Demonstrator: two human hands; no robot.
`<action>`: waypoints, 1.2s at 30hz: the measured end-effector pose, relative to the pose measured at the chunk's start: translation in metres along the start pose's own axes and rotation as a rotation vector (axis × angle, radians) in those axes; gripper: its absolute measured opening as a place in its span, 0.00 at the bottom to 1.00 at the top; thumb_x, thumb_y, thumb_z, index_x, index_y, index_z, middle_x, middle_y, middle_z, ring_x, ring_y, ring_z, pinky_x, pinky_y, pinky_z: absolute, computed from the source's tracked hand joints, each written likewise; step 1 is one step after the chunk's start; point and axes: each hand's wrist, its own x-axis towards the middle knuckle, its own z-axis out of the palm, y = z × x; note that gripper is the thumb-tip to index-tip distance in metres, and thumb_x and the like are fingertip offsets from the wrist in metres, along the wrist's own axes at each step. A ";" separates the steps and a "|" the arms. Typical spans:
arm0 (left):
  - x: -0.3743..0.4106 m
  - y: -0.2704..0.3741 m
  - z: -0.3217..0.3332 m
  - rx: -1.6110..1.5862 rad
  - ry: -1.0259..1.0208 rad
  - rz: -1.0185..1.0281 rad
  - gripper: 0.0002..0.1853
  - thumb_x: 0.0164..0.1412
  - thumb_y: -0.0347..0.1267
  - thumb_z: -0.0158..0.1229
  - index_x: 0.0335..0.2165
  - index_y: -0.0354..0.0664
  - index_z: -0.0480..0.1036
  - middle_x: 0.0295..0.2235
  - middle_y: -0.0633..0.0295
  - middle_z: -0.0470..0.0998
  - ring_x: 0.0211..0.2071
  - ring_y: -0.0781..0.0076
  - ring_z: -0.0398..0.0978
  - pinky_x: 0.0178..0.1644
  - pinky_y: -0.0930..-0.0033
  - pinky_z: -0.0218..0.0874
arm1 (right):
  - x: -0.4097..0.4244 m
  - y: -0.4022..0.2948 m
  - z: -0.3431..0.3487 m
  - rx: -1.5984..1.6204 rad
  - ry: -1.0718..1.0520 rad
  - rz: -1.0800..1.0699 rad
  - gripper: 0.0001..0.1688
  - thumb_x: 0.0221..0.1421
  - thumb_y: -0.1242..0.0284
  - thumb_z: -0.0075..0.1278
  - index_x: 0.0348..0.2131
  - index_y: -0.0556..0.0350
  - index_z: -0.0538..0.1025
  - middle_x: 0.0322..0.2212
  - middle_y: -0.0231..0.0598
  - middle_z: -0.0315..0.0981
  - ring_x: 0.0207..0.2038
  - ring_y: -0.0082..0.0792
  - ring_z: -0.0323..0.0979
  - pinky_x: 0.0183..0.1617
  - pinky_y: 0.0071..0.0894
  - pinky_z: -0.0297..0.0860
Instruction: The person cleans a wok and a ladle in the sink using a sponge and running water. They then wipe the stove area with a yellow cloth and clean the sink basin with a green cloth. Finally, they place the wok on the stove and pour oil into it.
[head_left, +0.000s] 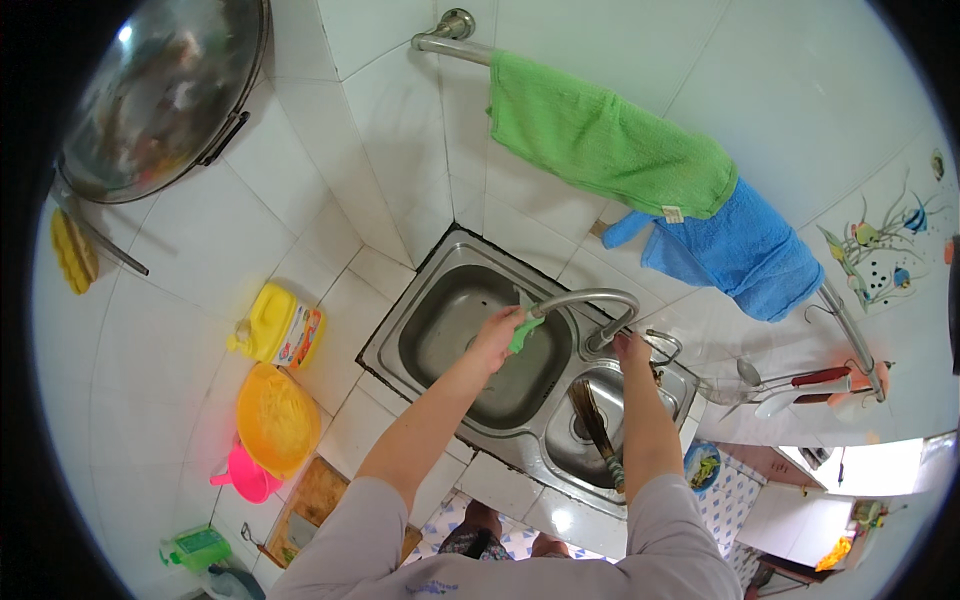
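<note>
My left hand (499, 336) holds a light green cloth (526, 334) at the mouth of the curved metal faucet (592, 295), over the large left basin (442, 352) of a stainless steel sink. Part of the cloth shows beyond the spout. By the faucet's base is my right hand (631, 349), its fingertips partly hidden, so its grip is unclear. A smaller metal tap (666, 343) stands just right of that hand. Below, a bundled-bristle brush (592, 420) with a wrapped handle lies slantwise across the small right basin (562, 442).
Green (607, 142) and blue (735, 251) towels hang on a wall rail (851, 322). Ladles and spatulas (795, 386) hang at right. On the left counter stand a yellow jug (277, 324), an orange basin (277, 420) and a pink scoop (251, 474). A large wok (165, 97) hangs upper left.
</note>
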 end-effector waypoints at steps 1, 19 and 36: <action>-0.001 0.002 -0.002 -0.004 -0.008 0.007 0.12 0.53 0.35 0.48 0.38 0.47 0.66 0.30 0.70 0.70 0.28 0.80 0.67 0.28 0.74 0.59 | -0.007 0.008 -0.003 -0.036 0.046 0.004 0.16 0.51 0.66 0.41 0.28 0.65 0.65 0.19 0.44 0.66 0.18 0.35 0.67 0.17 0.28 0.66; -0.019 0.061 -0.051 -0.016 -0.139 0.108 0.10 0.55 0.34 0.49 0.35 0.43 0.68 0.29 0.68 0.70 0.30 0.77 0.70 0.33 0.73 0.63 | -0.139 0.033 0.108 -0.969 -1.079 -0.212 0.13 0.46 0.72 0.51 0.32 0.63 0.72 0.26 0.33 0.72 0.27 0.20 0.67 0.31 0.21 0.64; -0.005 0.050 -0.090 0.341 0.225 0.537 0.09 0.57 0.30 0.43 0.36 0.41 0.68 0.33 0.67 0.70 0.33 0.79 0.66 0.34 0.76 0.57 | -0.142 0.031 0.115 -0.876 -0.770 -0.301 0.14 0.45 0.74 0.44 0.35 0.62 0.72 0.30 0.36 0.70 0.32 0.28 0.66 0.36 0.25 0.62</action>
